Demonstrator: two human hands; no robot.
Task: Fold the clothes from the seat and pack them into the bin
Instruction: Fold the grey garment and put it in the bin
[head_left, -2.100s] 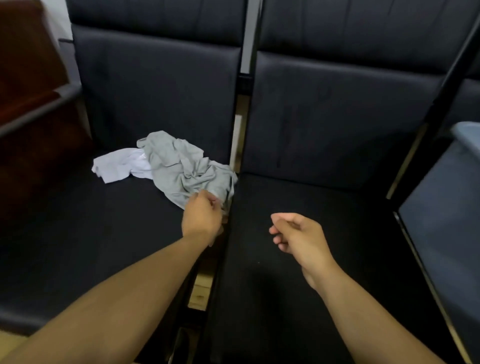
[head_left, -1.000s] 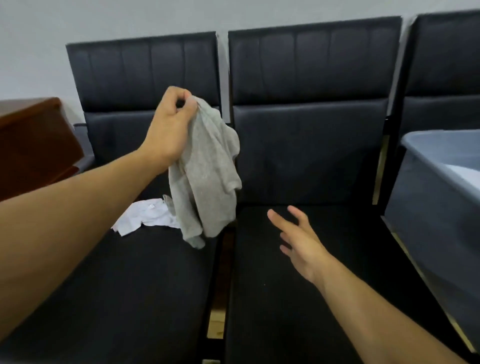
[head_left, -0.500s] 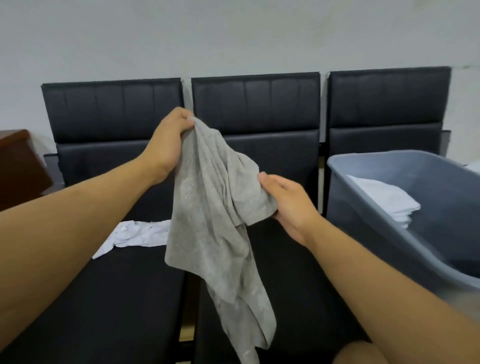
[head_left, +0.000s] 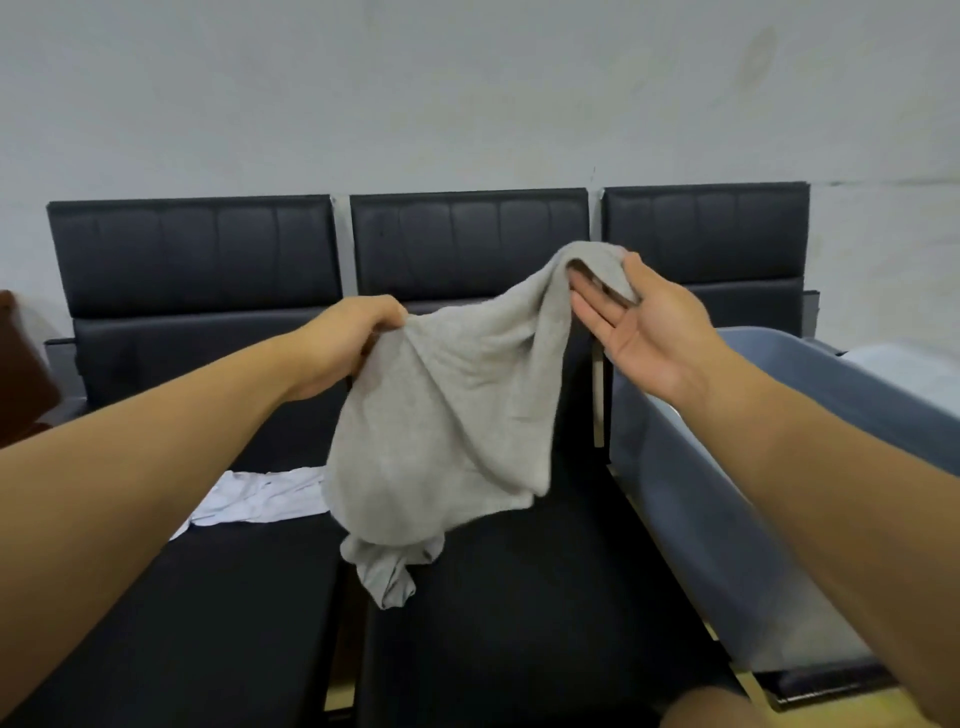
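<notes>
I hold a grey garment (head_left: 447, 426) up in the air over the middle black seat (head_left: 519, 623). My left hand (head_left: 353, 338) grips its left top edge in curled fingers. My right hand (head_left: 644, 332) is palm up with straight fingers inside a fold, and the thumb pinches the cloth's right top corner. The garment sags between the hands, and its lowest bunched part hangs just over the seat. A white garment (head_left: 254, 499) lies crumpled on the left seat (head_left: 208, 623). The grey plastic bin (head_left: 691, 499) stands on the right seat.
Light folded cloth (head_left: 898, 374) shows inside the bin behind my right forearm. Three black padded seats stand in a row against a pale wall. A brown wooden piece (head_left: 21, 374) sits at the far left edge.
My right hand has moved up and to the right with the cloth and turned palm up, spreading the garment wider. My left hand has dropped lower. The view has tilted up.
</notes>
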